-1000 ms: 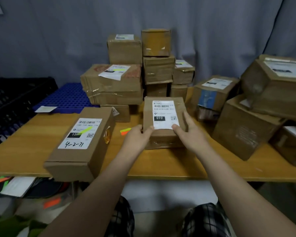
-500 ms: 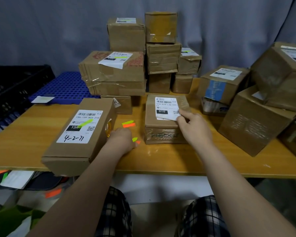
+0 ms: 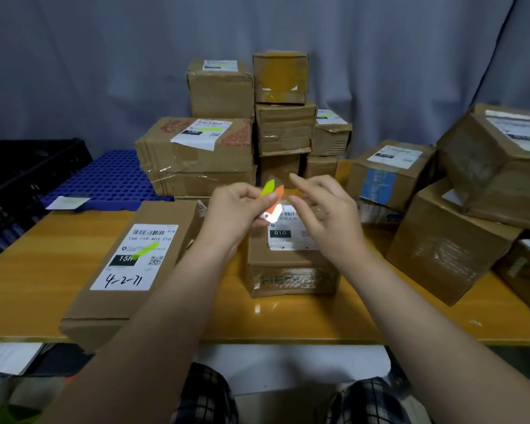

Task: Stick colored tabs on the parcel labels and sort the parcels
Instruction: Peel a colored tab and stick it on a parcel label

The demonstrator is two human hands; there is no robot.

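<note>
My left hand (image 3: 234, 211) pinches a small sheet of tabs (image 3: 272, 191) between thumb and curled fingers, with its green and orange tips sticking up toward my right hand (image 3: 328, 211), whose forefinger and thumb are parted and relaxed just beside those tips, holding nothing. Both hands hover above the small parcel (image 3: 291, 270) on the table (image 3: 28, 270), its white label (image 3: 291, 238) marked 010 facing up beneath the tabs. Left of it lies a longer parcel (image 3: 104, 301) whose label bears a green tab (image 3: 147, 249), with stacked parcels (image 3: 221, 87) behind.
</note>
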